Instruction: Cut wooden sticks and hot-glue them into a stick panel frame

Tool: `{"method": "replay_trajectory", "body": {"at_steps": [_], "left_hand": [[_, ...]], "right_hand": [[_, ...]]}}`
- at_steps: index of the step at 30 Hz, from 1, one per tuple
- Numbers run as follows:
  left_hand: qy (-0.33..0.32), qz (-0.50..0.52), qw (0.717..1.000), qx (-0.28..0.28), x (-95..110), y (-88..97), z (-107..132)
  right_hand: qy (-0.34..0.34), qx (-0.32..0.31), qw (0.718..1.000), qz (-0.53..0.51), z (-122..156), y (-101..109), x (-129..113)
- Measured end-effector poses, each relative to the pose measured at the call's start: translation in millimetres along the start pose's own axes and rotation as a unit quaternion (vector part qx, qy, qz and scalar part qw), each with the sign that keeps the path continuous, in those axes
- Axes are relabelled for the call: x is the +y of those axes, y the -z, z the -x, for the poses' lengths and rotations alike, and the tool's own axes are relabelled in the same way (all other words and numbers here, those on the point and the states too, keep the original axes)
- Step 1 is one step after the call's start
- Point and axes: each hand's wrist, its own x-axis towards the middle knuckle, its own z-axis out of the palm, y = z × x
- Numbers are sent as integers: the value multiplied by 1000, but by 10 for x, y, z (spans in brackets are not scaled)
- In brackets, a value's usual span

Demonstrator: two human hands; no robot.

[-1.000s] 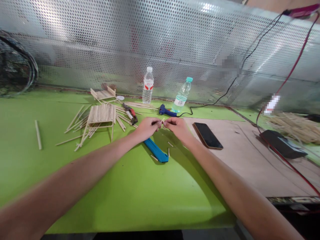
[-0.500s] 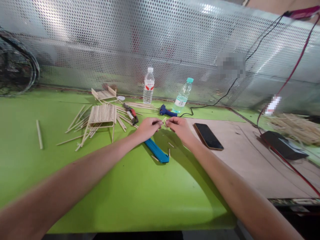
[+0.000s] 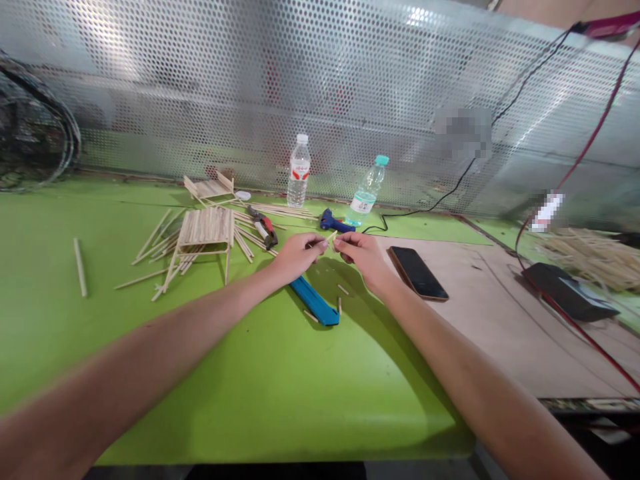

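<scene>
My left hand (image 3: 297, 255) and my right hand (image 3: 360, 257) meet above the green table (image 3: 260, 373), fingertips pinched together on a short thin wooden stick (image 3: 331, 237). Beneath the hands a blue flat tool (image 3: 315, 301) lies on the table with a few short stick pieces (image 3: 342, 289) beside it. To the left stands a small table-shaped frame of sticks (image 3: 203, 233) among several loose sticks (image 3: 150, 250). A second stick frame (image 3: 209, 188) sits behind it.
Red-handled cutters (image 3: 264, 228), a blue glue gun (image 3: 334, 222) with its black cable, and two water bottles (image 3: 299, 171) (image 3: 367, 190) stand before the perforated metal wall. A phone (image 3: 418, 272) lies on brown board at right, beyond it a black box (image 3: 570, 291) and a stick pile (image 3: 590, 253).
Both hands have risen slightly while staying pinched on the small stick; its tip now angles up to the right. Nothing else has moved.
</scene>
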Motion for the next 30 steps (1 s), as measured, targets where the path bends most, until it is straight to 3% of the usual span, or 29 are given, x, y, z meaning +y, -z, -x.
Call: {"method": "replay_trajectory", "body": {"at_steps": [9, 16, 23, 30], "left_hand": [[3, 25, 1000, 17, 10, 0, -2], [16, 105, 994, 36, -76, -26, -64], [30, 123, 991, 44, -87, -33, -74], [41, 111, 992, 39, -73, -21, -59]], "right_hand": [[8, -22, 999, 24, 8, -17, -10], [12, -28, 999, 39, 8, -5, 2], [0, -7, 997, 78, -5, 9, 15], [-12, 52, 997, 55, -85, 98, 124]]}}
